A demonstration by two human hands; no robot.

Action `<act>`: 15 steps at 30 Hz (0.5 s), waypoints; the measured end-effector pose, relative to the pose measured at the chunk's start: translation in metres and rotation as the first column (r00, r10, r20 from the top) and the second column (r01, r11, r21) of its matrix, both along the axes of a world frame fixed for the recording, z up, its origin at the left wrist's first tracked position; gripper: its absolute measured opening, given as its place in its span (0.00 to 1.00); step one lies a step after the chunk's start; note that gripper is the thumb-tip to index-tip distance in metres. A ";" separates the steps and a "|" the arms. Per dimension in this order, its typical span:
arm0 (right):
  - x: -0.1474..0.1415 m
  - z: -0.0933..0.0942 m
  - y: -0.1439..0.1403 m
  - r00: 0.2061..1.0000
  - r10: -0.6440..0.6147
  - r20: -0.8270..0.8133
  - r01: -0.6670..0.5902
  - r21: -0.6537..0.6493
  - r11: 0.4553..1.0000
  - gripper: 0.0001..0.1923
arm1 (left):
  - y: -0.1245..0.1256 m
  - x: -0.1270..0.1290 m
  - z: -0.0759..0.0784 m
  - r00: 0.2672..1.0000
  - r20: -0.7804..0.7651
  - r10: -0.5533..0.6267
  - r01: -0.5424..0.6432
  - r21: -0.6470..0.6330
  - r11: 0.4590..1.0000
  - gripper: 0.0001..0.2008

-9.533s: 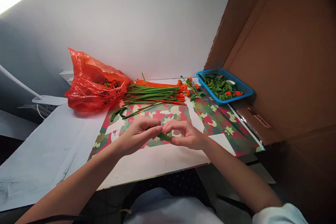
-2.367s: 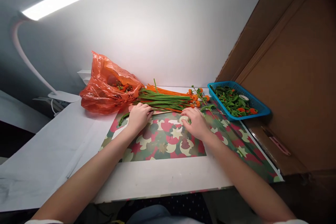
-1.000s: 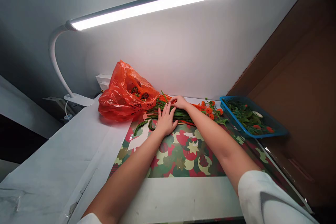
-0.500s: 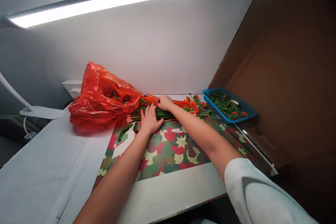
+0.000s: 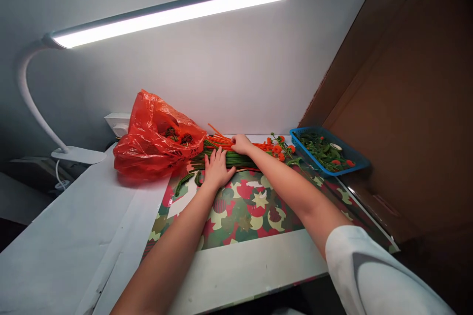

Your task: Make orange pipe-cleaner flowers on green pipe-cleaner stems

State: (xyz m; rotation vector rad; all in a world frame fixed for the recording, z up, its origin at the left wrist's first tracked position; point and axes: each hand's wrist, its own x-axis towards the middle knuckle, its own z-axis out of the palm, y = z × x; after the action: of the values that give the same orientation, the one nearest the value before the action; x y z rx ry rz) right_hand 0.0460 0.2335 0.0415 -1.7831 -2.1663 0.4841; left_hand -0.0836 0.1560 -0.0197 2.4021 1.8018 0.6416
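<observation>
A: Where are the 2 hands?

B: Both sit in the middle of the frame, close together but not touching. The left hand [image 5: 217,169] lies flat, fingers spread, pressing on the near edge of the green pipe cleaners [image 5: 236,159]. The right hand [image 5: 242,143] reaches just beyond it, fingers curled down onto the orange pipe cleaners [image 5: 221,139] at the back of the same pile.

A: Is the right hand gripping one?

B: Its fingertips are closed onto the orange strands, but I cannot tell whether they have 1 strand or several. A few orange tips fan upward to its left, which suggests they are being lifted or separated.

A: Why the flat left palm?

B: It looks like a hold-down, so the loose bundle stays put while the other hand picks at it.

A: What lies around them?

B: The pile rests along the far edge of a patterned mat [image 5: 251,209] in red, green and cream. At centre left, touching the bundle's end, is a crumpled red plastic bag [image 5: 155,138]. At centre right a blue basket [image 5: 328,150] holds curled green and orange pieces, with small orange-headed stems [image 5: 281,147] between it and the right hand. A lit desk lamp [image 5: 170,12] spans the upper frame, and brown cardboard [image 5: 406,108] walls off the right side.
</observation>
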 end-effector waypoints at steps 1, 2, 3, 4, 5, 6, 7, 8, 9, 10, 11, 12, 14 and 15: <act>0.001 0.003 0.000 1.000 -0.015 -0.026 0.016 0.044 0.999 0.18 | 0.000 0.000 0.000 1.000 0.002 0.001 -0.001 0.000 1.000 0.32; 0.002 0.007 -0.001 0.998 -0.031 -0.056 0.036 0.096 0.995 0.16 | 0.000 0.000 -0.001 1.000 0.005 0.001 -0.001 -0.001 1.000 0.32; 0.004 0.013 -0.002 0.995 -0.048 -0.089 0.061 0.152 0.986 0.14 | 0.001 0.000 -0.001 1.000 0.009 0.001 -0.001 -0.002 1.000 0.32; 0.005 0.019 -0.003 0.990 -0.065 -0.125 0.090 0.213 0.973 0.13 | 0.001 0.000 -0.001 1.000 0.013 0.000 0.000 -0.004 1.000 0.33; 0.008 0.027 -0.005 0.984 -0.079 -0.162 0.122 0.274 0.954 0.13 | 0.002 0.000 -0.002 1.000 0.018 0.000 0.000 -0.006 1.000 0.33; 0.010 0.036 -0.006 0.975 -0.092 -0.200 0.157 0.333 0.930 0.14 | 0.002 0.000 -0.002 1.000 0.023 -0.001 0.001 -0.008 1.000 0.33; 0.014 0.047 -0.007 0.966 -0.101 -0.237 0.190 0.390 0.901 0.16 | 0.002 0.000 -0.002 1.000 0.030 -0.001 0.002 -0.011 1.000 0.33; 0.018 0.060 -0.008 0.956 -0.106 -0.272 0.223 0.442 0.869 0.17 | 0.003 -0.001 -0.002 0.999 0.037 -0.002 0.002 -0.014 1.000 0.33; 0.024 0.073 -0.007 0.946 -0.110 -0.305 0.254 0.487 0.835 0.18 | 0.003 -0.001 -0.002 0.999 0.046 -0.003 0.003 -0.017 1.000 0.33; 0.031 0.087 -0.006 0.936 -0.110 -0.335 0.282 0.527 0.801 0.19 | 0.003 -0.001 -0.002 0.998 0.056 -0.004 0.005 -0.019 1.000 0.33; 0.040 0.102 -0.005 0.921 -0.102 -0.376 0.318 0.574 0.754 0.20 | 0.003 -0.001 -0.002 0.998 0.069 -0.006 0.007 -0.021 1.000 0.33; 0.049 0.117 -0.004 0.893 -0.023 -0.449 0.343 0.649 0.679 0.18 | 0.003 -0.001 -0.002 0.996 0.085 -0.008 0.010 -0.023 1.000 0.33; 0.069 0.144 -0.004 0.852 0.173 -0.494 0.324 0.758 0.566 0.17 | 0.003 -0.001 -0.003 0.992 0.126 -0.012 0.015 -0.023 1.000 0.33; 0.079 0.155 -0.007 0.841 0.244 -0.483 0.298 0.790 0.536 0.18 | 0.003 -0.001 -0.003 0.988 0.152 -0.015 0.019 -0.022 1.000 0.33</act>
State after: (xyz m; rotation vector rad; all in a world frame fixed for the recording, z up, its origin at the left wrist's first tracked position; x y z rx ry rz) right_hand 0.1249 0.2269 0.1965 -0.9331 -1.4955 -0.1164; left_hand -0.0850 0.1592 -0.0231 2.2824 1.7169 0.7739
